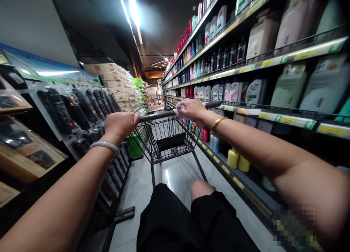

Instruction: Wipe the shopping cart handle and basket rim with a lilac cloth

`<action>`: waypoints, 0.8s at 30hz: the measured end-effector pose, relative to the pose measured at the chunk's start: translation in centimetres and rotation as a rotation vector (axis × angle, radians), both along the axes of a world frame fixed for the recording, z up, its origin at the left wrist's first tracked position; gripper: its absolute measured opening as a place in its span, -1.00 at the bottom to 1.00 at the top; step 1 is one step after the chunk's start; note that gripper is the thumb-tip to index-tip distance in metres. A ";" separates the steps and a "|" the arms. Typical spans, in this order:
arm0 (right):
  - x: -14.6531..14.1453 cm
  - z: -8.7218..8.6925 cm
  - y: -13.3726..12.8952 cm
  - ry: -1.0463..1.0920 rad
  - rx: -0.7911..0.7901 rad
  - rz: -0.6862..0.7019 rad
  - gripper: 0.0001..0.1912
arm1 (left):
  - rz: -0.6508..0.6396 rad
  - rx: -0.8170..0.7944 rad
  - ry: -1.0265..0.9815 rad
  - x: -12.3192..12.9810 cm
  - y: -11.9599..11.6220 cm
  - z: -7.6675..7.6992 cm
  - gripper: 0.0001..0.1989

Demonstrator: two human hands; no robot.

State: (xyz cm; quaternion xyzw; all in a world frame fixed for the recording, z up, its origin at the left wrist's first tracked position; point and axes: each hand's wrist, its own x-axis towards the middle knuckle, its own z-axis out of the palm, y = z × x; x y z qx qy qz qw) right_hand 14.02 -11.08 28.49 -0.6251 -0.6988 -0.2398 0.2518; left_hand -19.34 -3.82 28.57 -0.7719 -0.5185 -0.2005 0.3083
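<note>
A black wire shopping cart [154, 135] stands right in front of me. My left hand [120, 126] is wrapped round the left end of its handle bar [158, 115]. A pale bangle circles that wrist. My right hand [193, 109] is closed on a crumpled pale purple and white cloth [179, 107], which lies against the bar towards its right side. A gold bangle is on the right wrist. The right end of the handle sticks out beyond this hand. What shows of the cart's basket has a dark panel [171, 142] at the near side.
Shelves [290, 57] of shampoo and wash bottles line the right side. Yellow bottles [233, 158] stand low there. On the left hang packaged black goods [53, 108], with stacked boxes [113, 82] farther along. A dark rack foot [125, 214] juts onto the grey tiled floor [177, 171].
</note>
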 end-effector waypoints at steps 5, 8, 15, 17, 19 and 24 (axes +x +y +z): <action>1.3 1.1 -0.7 0.116 -0.116 -0.105 -0.53 | -0.005 0.004 0.010 0.2 -0.1 0.0 -0.25; -0.7 1.3 -0.6 0.173 -0.142 -0.216 -0.51 | -0.002 -0.001 -0.005 0.4 -0.2 0.0 -0.27; -1.8 -0.6 -1.0 -0.010 0.000 0.084 -0.52 | -0.012 -0.001 -0.007 0.2 -0.1 -0.1 -0.25; -1.0 -0.2 -0.5 0.068 -0.022 -0.058 -0.56 | -0.008 0.000 -0.008 0.3 -0.3 -0.1 -0.25; -1.2 0.4 0.1 0.162 -0.046 -0.197 -0.57 | -0.020 -0.003 -0.002 0.6 -0.6 -0.1 -0.25; -4.2 1.0 0.8 0.143 -0.047 -0.163 -0.53 | 0.008 0.000 -0.014 0.8 -0.6 0.0 -0.26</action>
